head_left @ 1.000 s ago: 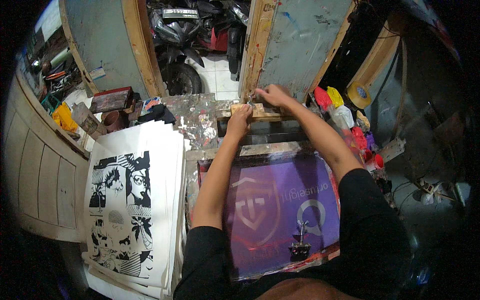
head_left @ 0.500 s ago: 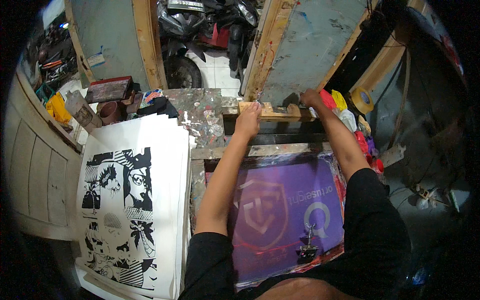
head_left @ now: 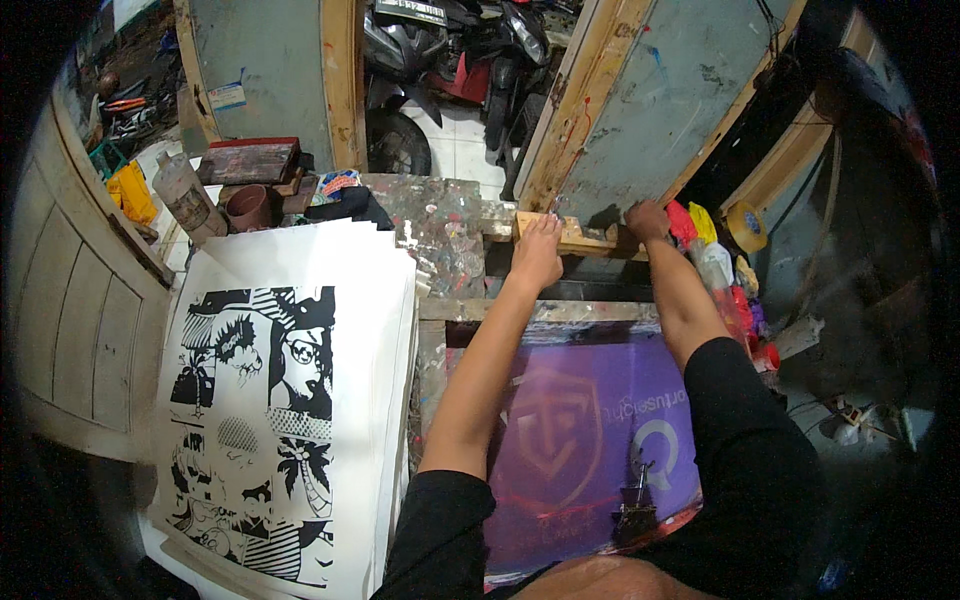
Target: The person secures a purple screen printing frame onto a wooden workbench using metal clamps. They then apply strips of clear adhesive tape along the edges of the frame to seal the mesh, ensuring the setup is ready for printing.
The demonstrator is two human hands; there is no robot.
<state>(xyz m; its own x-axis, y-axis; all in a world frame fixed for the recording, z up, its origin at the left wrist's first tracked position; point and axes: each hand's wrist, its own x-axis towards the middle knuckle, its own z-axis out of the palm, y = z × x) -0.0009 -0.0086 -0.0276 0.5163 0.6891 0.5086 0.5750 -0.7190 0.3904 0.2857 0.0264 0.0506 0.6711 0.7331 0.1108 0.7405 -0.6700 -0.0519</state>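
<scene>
My left hand (head_left: 539,252) reaches forward and grips a light wooden bar (head_left: 574,238), its fingers bent over the left part. A small shiny piece (head_left: 557,207) shows just beyond those fingertips. My right hand (head_left: 646,220) is curled at the bar's right end, beside a small wooden block (head_left: 612,234); what its fingers hold is hidden. Under my forearms lies a framed printing screen (head_left: 545,440) with a purple surface and a shield emblem. A black binder clip (head_left: 635,515) sits on its near part.
At left lies a stack of white sheets (head_left: 375,300) with black-and-white artwork. Behind it are a bottle (head_left: 188,200), a brown cup (head_left: 248,207) and a stained block (head_left: 250,160). Tape (head_left: 746,226) and red and yellow items stand at right. Motorbikes (head_left: 460,60) are parked beyond the doorway.
The whole view has shifted, so the scene sits farther right. My hands stay at the wooden bar. A white bit visible under my right fingers before is now hidden.
</scene>
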